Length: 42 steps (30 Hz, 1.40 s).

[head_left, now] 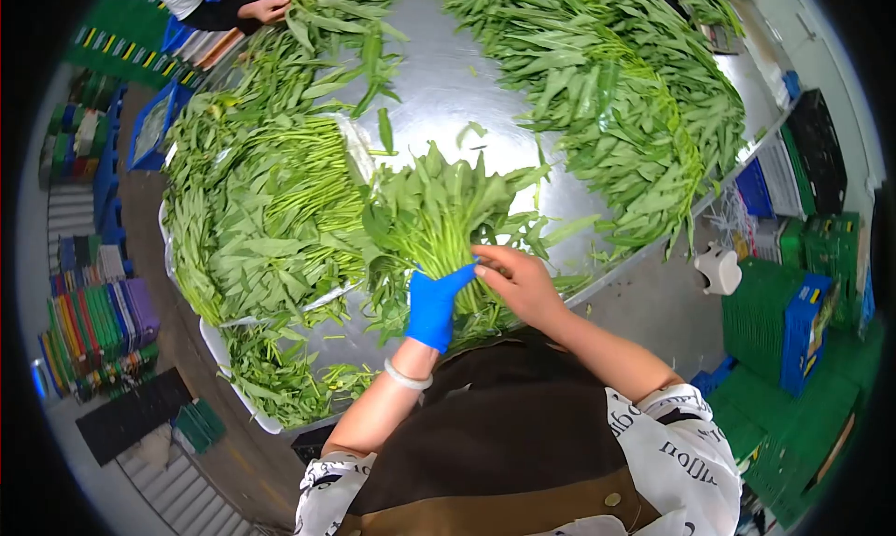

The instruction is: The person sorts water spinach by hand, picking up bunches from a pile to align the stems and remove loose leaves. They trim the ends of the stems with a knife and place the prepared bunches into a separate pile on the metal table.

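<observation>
My left hand [431,307], in a blue glove, is closed round the stems of the bunch [439,209], which stands over the table [448,88] with its leaves fanned away from me. My right hand [518,282], bare, is just right of the bunch, fingers curled onto the same stems beside the glove.

I judge the stems should be squared at their ends and pinched low, firm enough not to slip but not hard enough to crush.

Left of the bunch a tray [241,393] heaped with greens touches its leaves. Right of it and beyond, a long heap [616,97] curves along the table. Bare steel beyond the bunch gives the best turning room. The table's edge runs just right of the bunch, below my right hand, so loose stems could drop there. Far beyond the bunch, another person's hands [266,8] handle greens.
</observation>
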Each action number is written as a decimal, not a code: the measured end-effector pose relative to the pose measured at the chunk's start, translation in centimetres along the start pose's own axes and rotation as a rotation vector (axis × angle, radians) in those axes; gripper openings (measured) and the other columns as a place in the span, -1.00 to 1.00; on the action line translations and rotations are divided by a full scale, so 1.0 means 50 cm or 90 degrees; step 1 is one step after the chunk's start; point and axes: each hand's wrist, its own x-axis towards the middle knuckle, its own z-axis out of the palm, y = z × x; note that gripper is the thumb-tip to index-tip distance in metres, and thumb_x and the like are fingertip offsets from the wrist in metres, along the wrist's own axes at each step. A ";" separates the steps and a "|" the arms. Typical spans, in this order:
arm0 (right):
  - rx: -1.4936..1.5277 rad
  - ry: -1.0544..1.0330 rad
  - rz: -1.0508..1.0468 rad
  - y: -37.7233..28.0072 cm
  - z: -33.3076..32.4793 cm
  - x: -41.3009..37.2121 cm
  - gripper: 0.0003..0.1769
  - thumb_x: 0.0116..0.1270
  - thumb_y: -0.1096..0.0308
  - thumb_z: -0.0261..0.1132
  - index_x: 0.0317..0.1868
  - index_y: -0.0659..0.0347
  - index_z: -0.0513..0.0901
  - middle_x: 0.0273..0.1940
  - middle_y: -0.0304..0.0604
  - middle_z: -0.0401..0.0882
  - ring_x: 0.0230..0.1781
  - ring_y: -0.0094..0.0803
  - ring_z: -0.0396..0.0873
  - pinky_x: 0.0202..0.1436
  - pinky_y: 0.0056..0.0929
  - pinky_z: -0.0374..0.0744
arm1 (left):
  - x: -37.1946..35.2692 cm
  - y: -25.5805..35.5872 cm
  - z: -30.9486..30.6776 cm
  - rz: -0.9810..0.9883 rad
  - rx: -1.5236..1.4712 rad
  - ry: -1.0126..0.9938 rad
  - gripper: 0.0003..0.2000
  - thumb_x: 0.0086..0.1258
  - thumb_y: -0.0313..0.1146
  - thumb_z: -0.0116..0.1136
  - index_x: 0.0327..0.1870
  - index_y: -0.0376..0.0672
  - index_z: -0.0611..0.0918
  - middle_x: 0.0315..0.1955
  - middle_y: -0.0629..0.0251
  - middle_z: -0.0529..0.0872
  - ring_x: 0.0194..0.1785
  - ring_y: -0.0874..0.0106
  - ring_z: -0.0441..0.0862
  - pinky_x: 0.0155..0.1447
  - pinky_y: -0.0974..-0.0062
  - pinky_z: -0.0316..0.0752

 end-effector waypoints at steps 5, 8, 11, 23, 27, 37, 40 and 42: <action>0.298 0.035 0.107 0.022 0.003 0.003 -0.86 0.30 0.50 0.33 -0.14 0.26 0.63 -0.20 -0.22 0.62 -0.11 -0.50 0.55 -0.01 -0.47 0.52 | 0.001 0.002 0.007 0.039 -0.010 -0.007 -0.70 0.18 -0.55 0.31 -0.04 -0.23 0.63 -0.20 0.30 0.73 -0.16 0.47 0.66 -0.02 0.49 0.54; 0.446 0.019 0.100 0.015 -0.002 -0.003 -0.90 0.31 0.52 0.30 -0.19 0.25 0.56 -0.24 -0.18 0.59 -0.17 -0.47 0.55 -0.10 -0.45 0.53 | 0.000 0.013 0.010 0.000 -0.086 0.041 -0.73 0.18 -0.53 0.30 -0.07 -0.23 0.63 -0.27 0.32 0.72 -0.21 0.46 0.66 -0.08 0.49 0.55; 0.614 -0.041 0.007 0.022 -0.026 -0.015 -0.83 0.36 0.44 0.28 -0.09 0.23 0.53 -0.20 -0.11 0.62 -0.29 -0.48 0.57 -0.17 -0.48 0.55 | 0.010 0.055 0.000 -0.068 -0.203 0.085 -0.73 0.18 -0.50 0.27 -0.06 -0.25 0.63 -0.29 0.30 0.71 -0.25 0.43 0.67 -0.16 0.49 0.57; 0.152 -0.025 0.000 -0.001 0.015 0.028 -0.80 0.39 0.29 0.29 -0.21 0.27 0.56 -0.41 -0.29 0.61 -0.36 -0.60 0.56 -0.34 -0.54 0.52 | -0.010 0.025 -0.016 -0.068 -0.119 -0.007 -0.68 0.22 -0.52 0.24 0.03 -0.25 0.58 -0.18 0.29 0.68 -0.12 0.45 0.64 -0.03 0.49 0.54; 0.428 -0.043 0.120 0.009 -0.032 0.022 -0.73 0.38 0.22 0.29 -0.15 0.28 0.56 -0.36 -0.24 0.62 -0.35 -0.50 0.59 -0.23 -0.47 0.55 | 0.020 0.012 -0.067 -0.036 -0.182 0.063 -0.66 0.20 -0.57 0.22 0.04 -0.24 0.58 -0.18 0.28 0.68 -0.18 0.43 0.65 -0.08 0.48 0.57; 0.593 -0.068 0.142 0.027 0.040 0.010 -0.27 0.24 0.06 0.44 0.24 0.40 0.44 0.11 0.04 0.56 0.15 -0.28 0.50 0.31 -0.32 0.38 | 0.023 -0.014 0.003 0.508 0.966 -0.076 -0.84 0.27 -0.40 0.09 -0.18 -0.24 0.55 -0.42 0.13 0.63 -0.37 0.06 0.60 -0.30 0.20 0.46; 0.732 -0.064 0.244 0.050 0.044 0.014 -0.47 0.33 0.10 0.35 0.12 0.38 0.58 0.01 -0.06 0.64 0.11 -0.36 0.51 0.30 -0.34 0.37 | 0.009 -0.023 0.041 0.446 1.105 -0.072 -0.79 0.28 -0.42 0.07 -0.09 -0.26 0.54 -0.42 0.16 0.60 -0.38 0.15 0.57 -0.31 0.22 0.43; 0.795 -0.033 0.205 0.072 0.033 0.015 -0.55 0.37 0.13 0.29 0.02 0.39 0.65 -0.04 -0.10 0.67 0.09 -0.39 0.53 0.28 -0.33 0.38 | -0.017 -0.004 0.058 0.558 1.131 -0.101 -0.62 0.27 -0.39 0.12 0.09 -0.34 0.50 -0.22 0.04 0.61 -0.26 0.15 0.58 -0.19 0.22 0.44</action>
